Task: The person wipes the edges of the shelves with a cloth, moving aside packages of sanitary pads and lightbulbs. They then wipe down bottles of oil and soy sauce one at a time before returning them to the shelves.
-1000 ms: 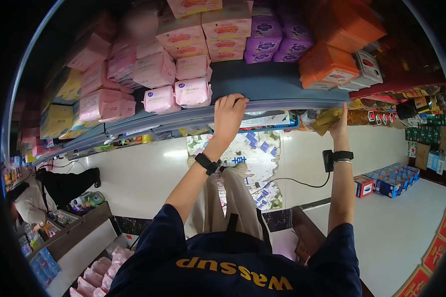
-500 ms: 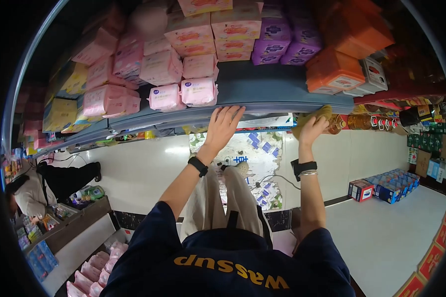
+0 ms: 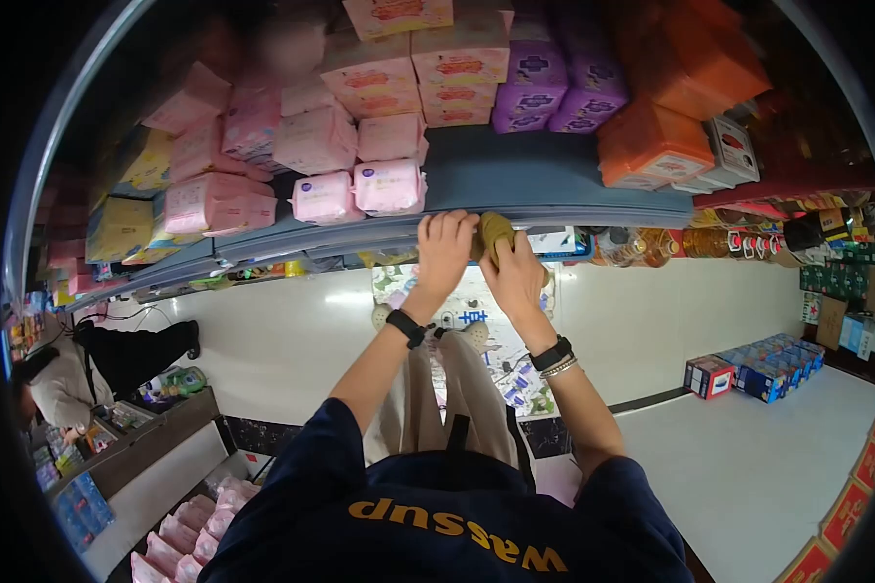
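My left hand is at the front edge of the blue-grey shelf, its fingers bent over the edge strip. Close beside it, my right hand is closed on an olive-green cloth, which presses against the shelf edge. The cloth is bunched and nearly touches my left fingers. Just above my left hand stand small pink-white packs on the shelf.
Purple packs and orange boxes stand farther right on the shelf. Bottles line a lower level. Below lies a patterned floor mat. Blue boxes sit at right. Another person is at far left.
My right hand has slid left along the shelf edge with the cloth, ending next to my left hand. My left hand's fingers are more bent than before.
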Demonstrator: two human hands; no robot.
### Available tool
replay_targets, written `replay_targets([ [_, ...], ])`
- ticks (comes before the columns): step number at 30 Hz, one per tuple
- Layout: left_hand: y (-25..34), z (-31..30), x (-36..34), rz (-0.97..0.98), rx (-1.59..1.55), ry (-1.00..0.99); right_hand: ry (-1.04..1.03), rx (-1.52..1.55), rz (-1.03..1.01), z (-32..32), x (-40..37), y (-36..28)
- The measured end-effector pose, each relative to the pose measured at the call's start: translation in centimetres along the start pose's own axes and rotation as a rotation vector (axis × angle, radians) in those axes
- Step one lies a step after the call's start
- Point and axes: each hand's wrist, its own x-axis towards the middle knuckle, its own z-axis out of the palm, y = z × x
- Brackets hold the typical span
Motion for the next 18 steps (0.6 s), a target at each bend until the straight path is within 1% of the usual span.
replay_targets([
  [3,0.4,0.0,0.2,-0.045,-0.028,-0.014,-0.05,-0.039,0.037,0.1,1.3,-0.5],
  [5,0.4,-0.2,0.1,-0.03,0.01,-0.039,-0.059,-0.148,-0.048,0.0,1.6,0.6],
  [6,0.3,-0.5,0.1,-0.028,0.003,-0.044,-0.061,-0.153,-0.04,-0.2,1.6,1.1],
  [8,0.3,-0.8,0.4,0.013,0.069,-0.069,-0.074,-0.252,-0.131,-1.2,1.8,2.2],
  [9,0.3,-0.8,0.6,0.018,0.062,-0.06,-0.066,-0.262,-0.13,-1.5,2.0,2.8],
  [11,0.4,-0.8,0.5,0.004,0.028,-0.062,-0.065,-0.292,-0.221,-1.8,2.1,4.0],
  [13,0.3,-0.9,0.4,0.009,0.033,-0.053,-0.066,-0.329,-0.209,-2.4,2.0,4.9],
  [15,0.2,-0.9,0.5,0.022,0.057,-0.057,-0.013,-0.363,-0.245,-3.4,2.2,6.1],
  [18,0.2,-0.9,0.4,0.026,0.106,-0.065,-0.03,-0.453,-0.231,-5.2,2.2,8.6],
])
